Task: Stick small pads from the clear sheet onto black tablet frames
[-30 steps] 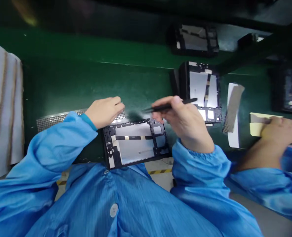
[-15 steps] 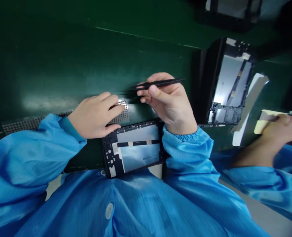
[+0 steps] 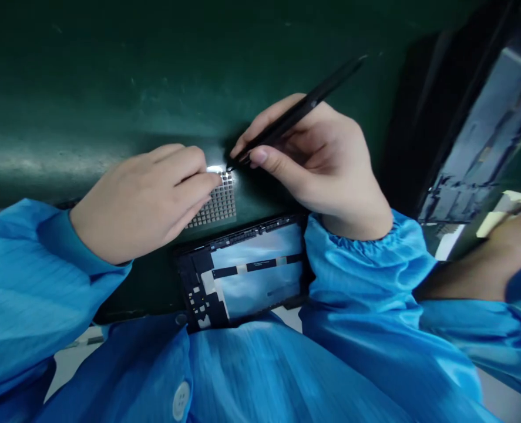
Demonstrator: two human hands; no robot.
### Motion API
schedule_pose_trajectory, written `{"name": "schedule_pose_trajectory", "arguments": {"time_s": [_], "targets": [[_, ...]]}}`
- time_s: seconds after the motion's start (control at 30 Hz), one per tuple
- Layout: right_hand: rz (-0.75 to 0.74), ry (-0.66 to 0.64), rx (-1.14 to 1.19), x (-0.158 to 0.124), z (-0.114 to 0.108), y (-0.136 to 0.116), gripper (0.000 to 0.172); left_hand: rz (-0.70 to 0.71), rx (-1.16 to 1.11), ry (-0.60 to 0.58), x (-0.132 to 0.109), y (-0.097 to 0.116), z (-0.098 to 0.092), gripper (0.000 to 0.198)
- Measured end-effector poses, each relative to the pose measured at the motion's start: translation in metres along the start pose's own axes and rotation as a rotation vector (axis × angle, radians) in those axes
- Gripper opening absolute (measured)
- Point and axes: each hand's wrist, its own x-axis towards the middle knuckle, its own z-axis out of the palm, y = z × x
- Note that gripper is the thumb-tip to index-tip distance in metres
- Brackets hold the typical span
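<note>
My right hand [image 3: 317, 161] grips black tweezers [image 3: 295, 114], their tips touching the top right corner of a strip of small grey pads [image 3: 216, 202] on the green bench. My left hand [image 3: 141, 197] lies flat on that strip, its fingertips pressing near the same corner, close to the tweezer tips. Just in front of both hands lies an open black tablet frame [image 3: 242, 273] with a silver panel and a black-and-tan band across it. My right wrist covers its right end.
The green bench [image 3: 110, 88] stretches away behind the hands. A second open tablet frame [image 3: 484, 141] lies at the right. A co-worker's hand [image 3: 507, 235] in a blue sleeve rests at the far right beside a yellowish piece [image 3: 491, 220].
The view has closed in on the hands. My right hand has swung the tweezers from level to pointing down, and their tips have come onto the pad strip beside my left fingertips.
</note>
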Motion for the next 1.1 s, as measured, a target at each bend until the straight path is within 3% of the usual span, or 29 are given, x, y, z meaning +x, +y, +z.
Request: {"name": "schedule_pose_trajectory", "arguments": {"time_s": [0.23, 0.47, 0.6, 0.7, 0.77, 0.87, 0.97, 1.1], "targets": [[-0.009, -0.041, -0.044, -0.003, -0.001, -0.004, 0.022, -0.045, -0.044, -0.045, 0.0, 0.0, 0.0, 0.037], [0.028, -0.092, -0.091, 0.004, -0.005, -0.003, 0.025, -0.105, -0.063, -0.105, 0.001, 0.002, 0.001, 0.043], [-0.019, 0.029, 0.068, -0.014, 0.0, -0.014, 0.014, -0.064, 0.03, -0.126, 0.0, 0.003, 0.0, 0.044], [0.033, 0.307, 0.201, -0.06, 0.033, -0.031, 0.01, -0.035, 0.101, -0.119, 0.0, 0.006, -0.001, 0.042], [0.122, 0.499, 0.209, -0.095, 0.068, -0.036, 0.018, -0.032, 0.141, -0.105, -0.001, 0.009, -0.002, 0.041], [0.101, 0.684, 0.169, -0.129, 0.118, -0.03, 0.025, -0.035, 0.169, -0.133, -0.002, 0.013, -0.004, 0.039], [0.027, 0.752, 0.108, -0.133, 0.143, -0.02, 0.028, -0.065, 0.163, -0.2, -0.002, 0.015, -0.008, 0.038], [0.014, 0.732, 0.086, -0.125, 0.142, -0.015, 0.033, -0.096, 0.135, -0.258, 0.001, 0.016, -0.012, 0.04]]}}
